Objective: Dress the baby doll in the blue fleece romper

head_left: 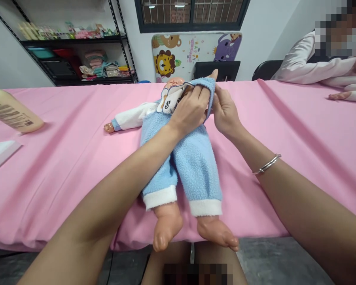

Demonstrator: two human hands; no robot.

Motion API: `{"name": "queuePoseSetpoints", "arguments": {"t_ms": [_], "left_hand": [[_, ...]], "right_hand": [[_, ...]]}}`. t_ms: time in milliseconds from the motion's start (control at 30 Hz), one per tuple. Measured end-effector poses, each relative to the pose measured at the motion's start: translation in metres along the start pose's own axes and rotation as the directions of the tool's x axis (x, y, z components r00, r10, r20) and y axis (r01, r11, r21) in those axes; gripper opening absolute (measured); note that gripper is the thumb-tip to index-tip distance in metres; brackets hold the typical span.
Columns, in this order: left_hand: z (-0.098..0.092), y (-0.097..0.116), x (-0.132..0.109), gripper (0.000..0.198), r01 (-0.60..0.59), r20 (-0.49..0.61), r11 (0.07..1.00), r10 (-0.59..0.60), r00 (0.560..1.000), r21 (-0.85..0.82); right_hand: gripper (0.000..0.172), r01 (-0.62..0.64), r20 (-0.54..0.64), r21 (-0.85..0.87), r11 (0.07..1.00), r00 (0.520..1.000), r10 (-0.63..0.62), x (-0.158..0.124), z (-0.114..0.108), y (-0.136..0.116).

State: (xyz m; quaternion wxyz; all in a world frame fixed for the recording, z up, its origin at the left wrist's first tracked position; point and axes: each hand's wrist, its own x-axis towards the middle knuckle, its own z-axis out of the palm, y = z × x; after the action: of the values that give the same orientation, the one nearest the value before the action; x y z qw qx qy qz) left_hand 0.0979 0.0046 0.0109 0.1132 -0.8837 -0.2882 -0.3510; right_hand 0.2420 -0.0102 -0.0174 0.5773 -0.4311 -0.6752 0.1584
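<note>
Two hands hold the blue suit (pixel 198 174) of a doll (pixel 190 154) lying on the pink desk (pixel 77 158).
The doll is on its back, its bare feet reaching the near edge of the desk and its head at the far end, partly hidden by cloth. The suit is light blue and fuzzy, with white leg cuffs, a white sleeve ending in blue, and an animal picture on the chest. The left hand (pixel 192 105) is half closed at the doll's chest, its fingers tucked in the blue cloth; the right hand (pixel 225 111), also partly closed, appears to pinch this cloth's edge. A bottle (pixel 13 113) is to the left of the doll, well apart.
</note>
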Motion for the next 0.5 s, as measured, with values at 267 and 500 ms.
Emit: {"name": "queuePoseSetpoints", "arguments": {"t_ms": [267, 500], "left_hand": [[-0.004, 0.0, -0.002, 0.035, 0.148, 0.148, 0.986, -0.136, 0.98, -0.074], [-0.001, -0.003, -0.001, 0.022, 0.06, 0.252, 0.994, -0.035, 0.967, -0.089]], "right_hand": [[0.045, -0.037, -0.023, 0.129, 0.991, 0.999, 0.04, -0.007, 0.009, -0.02], [0.04, -0.4, 0.009, 0.523, 0.752, 0.885, 0.465, 0.005, 0.001, -0.013]]}}
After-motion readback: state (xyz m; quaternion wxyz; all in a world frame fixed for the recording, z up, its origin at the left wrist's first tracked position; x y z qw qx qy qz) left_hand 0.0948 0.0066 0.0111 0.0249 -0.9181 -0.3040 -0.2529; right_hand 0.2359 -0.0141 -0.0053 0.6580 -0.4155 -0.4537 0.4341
